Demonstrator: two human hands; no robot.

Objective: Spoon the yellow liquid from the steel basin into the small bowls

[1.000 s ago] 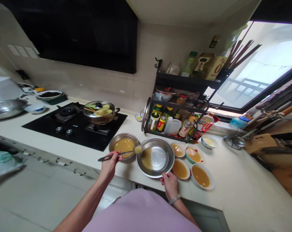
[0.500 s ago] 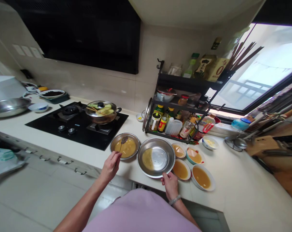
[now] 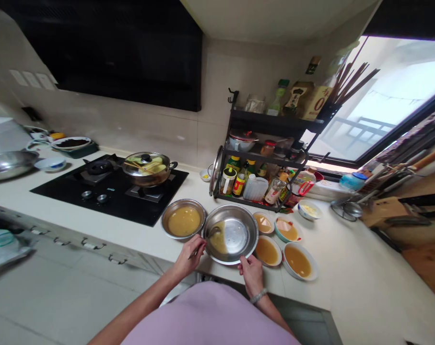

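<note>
While left hand (image 3: 190, 257) grips spoon (image 3: 214, 231) over steel bowl (image 3: 239, 232), right hand (image 3: 252, 275) pinches rim (image 3: 232, 263).

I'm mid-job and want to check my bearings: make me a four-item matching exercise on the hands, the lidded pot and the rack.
Things:
1. Left hand
2. Right hand
3. Lidded pot
4. Rack

Places, colours and states:
A. Sits on the stove
B. Black, with shelves
C. Grips the rim of the larger metal bowl
D. Holds the ladle

Right pairs: 1-D; 2-C; 3-A; 4-B
</note>
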